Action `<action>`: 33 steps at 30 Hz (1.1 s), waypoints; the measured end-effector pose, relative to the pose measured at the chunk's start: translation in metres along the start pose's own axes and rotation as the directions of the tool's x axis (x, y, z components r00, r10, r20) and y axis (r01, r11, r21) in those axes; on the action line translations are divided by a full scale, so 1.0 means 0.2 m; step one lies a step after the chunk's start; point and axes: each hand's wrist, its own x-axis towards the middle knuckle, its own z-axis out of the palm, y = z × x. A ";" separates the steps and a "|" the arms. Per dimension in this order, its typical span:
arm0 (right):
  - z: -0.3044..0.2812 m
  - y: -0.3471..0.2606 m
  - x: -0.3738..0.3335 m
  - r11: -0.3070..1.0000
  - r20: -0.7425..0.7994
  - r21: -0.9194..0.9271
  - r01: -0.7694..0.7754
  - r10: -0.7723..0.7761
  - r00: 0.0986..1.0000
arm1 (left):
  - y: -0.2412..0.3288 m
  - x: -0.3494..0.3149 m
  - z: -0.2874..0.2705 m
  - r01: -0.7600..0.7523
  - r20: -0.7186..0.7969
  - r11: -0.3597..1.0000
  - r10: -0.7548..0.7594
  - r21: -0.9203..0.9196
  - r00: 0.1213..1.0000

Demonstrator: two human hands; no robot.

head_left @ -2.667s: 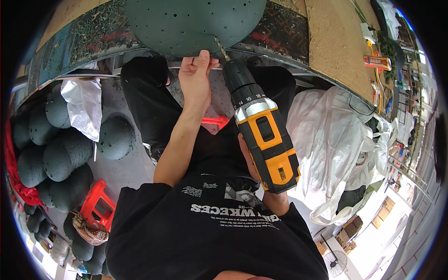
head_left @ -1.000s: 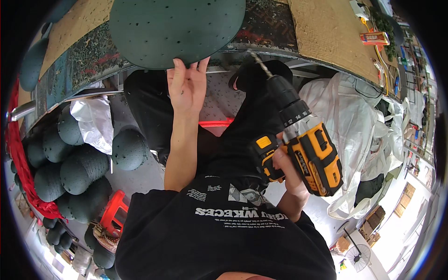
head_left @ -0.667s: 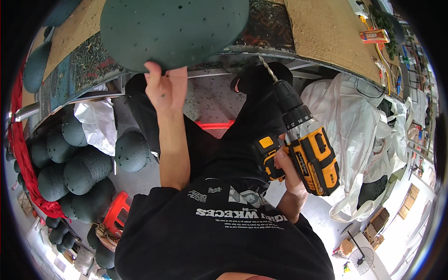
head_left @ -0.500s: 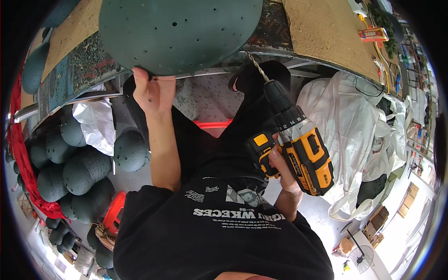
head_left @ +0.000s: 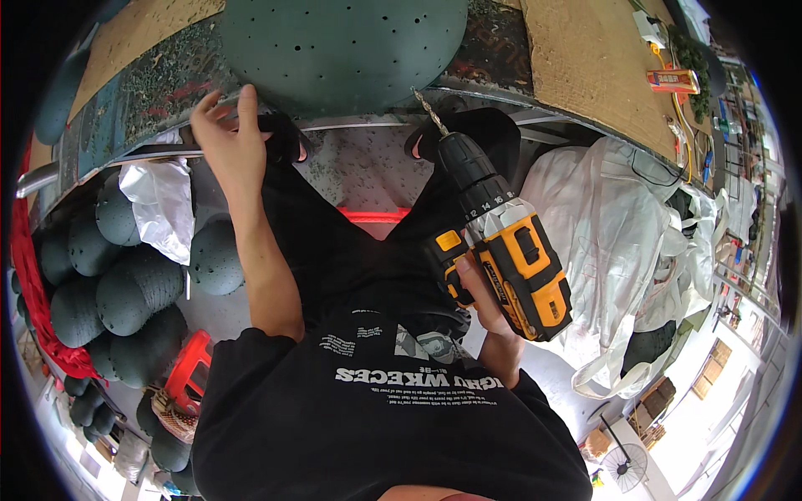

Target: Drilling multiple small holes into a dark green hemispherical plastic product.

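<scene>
My right hand (head_left: 489, 305) is closed around the grip of a yellow and black cordless drill (head_left: 522, 259). Its long twist bit (head_left: 430, 112) points up and left, its tip beside the lower right edge of a dark green rounded shell (head_left: 342, 54). Small holes dot the shell's surface. Whether the tip touches the shell I cannot tell. The shell sits at the bench's near edge, its top cut off by the frame. My left hand (head_left: 230, 138) is open beside the shell's lower left edge, fingers apart and holding nothing.
Brown cardboard (head_left: 597, 75) covers the bench at the right, with a small red box (head_left: 673, 81) on it. Several dark green shells (head_left: 138, 292) are heaped at the lower left by a red stool (head_left: 189, 367). A large white sack (head_left: 593, 242) stands right of my legs.
My left hand has let go of the shell's lower edge and moved left with its fingers spread. The drill has shifted left and slightly up. The shell sits a little higher in the picture.
</scene>
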 end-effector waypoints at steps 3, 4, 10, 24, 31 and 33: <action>0.03 -0.03 0.01 0.988 -0.022 -0.112 0.108 -0.112 0.994 | -0.01 -0.10 -0.04 -0.258 -0.279 0.842 0.422 0.475 0.863; 0.05 -0.04 0.01 0.998 -0.054 -0.007 0.060 -0.060 0.997 | -0.03 -0.13 -0.04 -0.255 -0.278 0.842 0.418 0.475 0.865; 0.12 -0.03 0.00 0.849 0.018 -0.442 0.291 -0.316 0.949 | -0.15 -0.33 0.17 0.302 0.403 0.908 -0.169 -0.292 0.900; 0.14 -0.11 0.08 0.998 0.047 -0.044 0.040 -0.038 0.998 | -0.28 -0.32 0.41 0.323 0.362 0.580 -0.051 -0.748 0.931; 0.14 -0.14 0.09 0.999 0.062 0.012 -0.030 0.029 0.998 | -0.28 -0.32 0.42 0.301 0.329 0.561 -0.054 -0.771 0.943; 0.13 -0.16 0.10 0.998 0.067 0.024 -0.062 0.060 0.996 | -0.27 -0.33 0.42 0.271 0.303 0.561 -0.038 -0.782 0.952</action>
